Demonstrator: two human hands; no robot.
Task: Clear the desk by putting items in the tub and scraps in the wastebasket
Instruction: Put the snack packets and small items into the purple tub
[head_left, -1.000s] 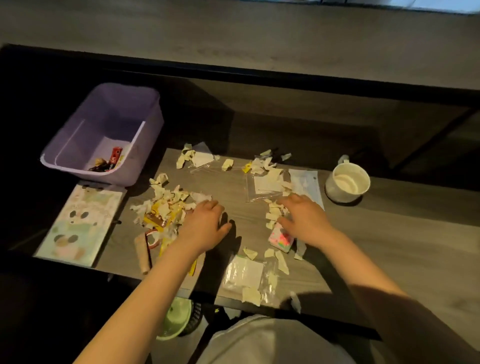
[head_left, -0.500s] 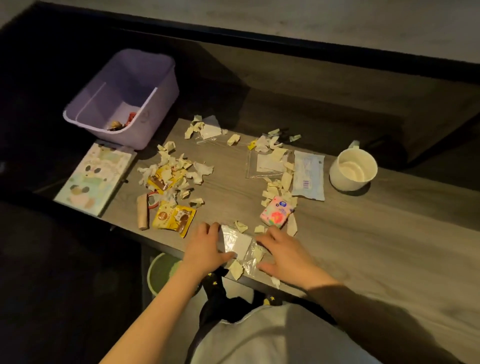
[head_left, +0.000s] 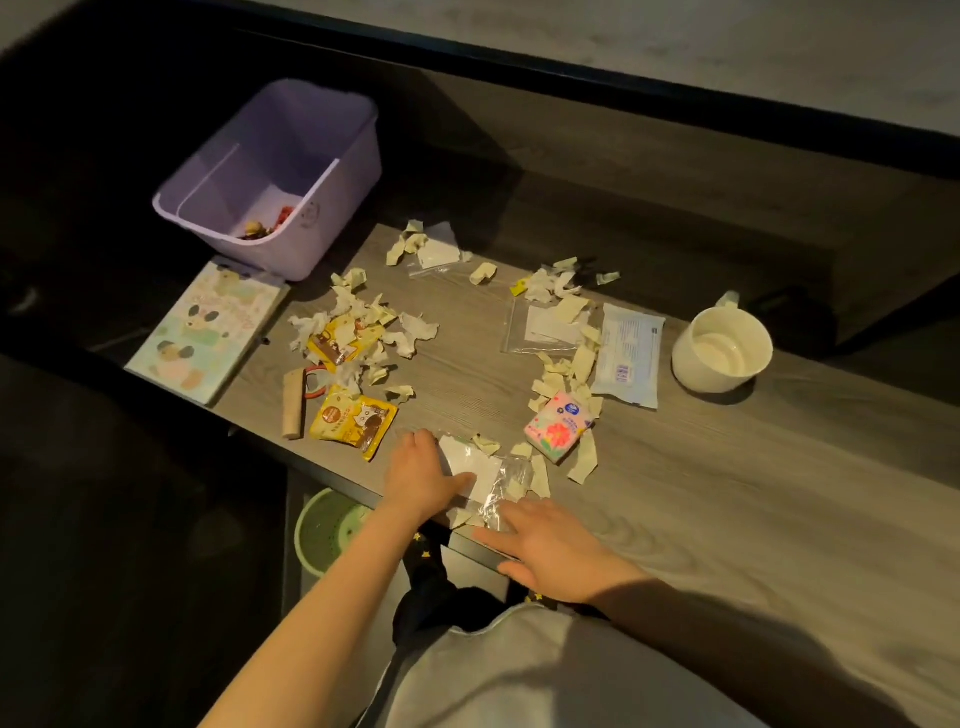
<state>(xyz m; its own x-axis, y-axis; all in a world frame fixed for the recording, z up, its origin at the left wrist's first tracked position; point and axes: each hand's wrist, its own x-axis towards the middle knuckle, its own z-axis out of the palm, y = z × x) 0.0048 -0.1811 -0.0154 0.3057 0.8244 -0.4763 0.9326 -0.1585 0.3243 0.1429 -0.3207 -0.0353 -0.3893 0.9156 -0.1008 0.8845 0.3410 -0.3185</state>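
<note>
A clear plastic bag with white paper inside (head_left: 480, 470) lies at the desk's near edge among paper scraps. My left hand (head_left: 421, 475) rests on its left end, thumb laid across the white paper. My right hand (head_left: 550, 545) lies flat at the desk edge, its straight fingers touching the bag's near right corner. The purple tub (head_left: 345, 208) stands at the far left with a few small items inside. The green wastebasket (head_left: 330, 530) sits on the floor below the desk edge. Torn paper scraps (head_left: 363, 317) are spread in two patches over the desk.
Two yellow snack packets (head_left: 353, 421), a tan stick (head_left: 293, 405), a pink tissue pack (head_left: 558, 426), a wipes pack (head_left: 628, 358), two more clear bags (head_left: 540, 330) and a white mug (head_left: 722, 348) lie on the desk (head_left: 727, 493). A picture book (head_left: 208, 332) overhangs the left end.
Both hands left the scrap piles farther back and came to the clear bag at the near edge. The bag now reaches the desk's very edge.
</note>
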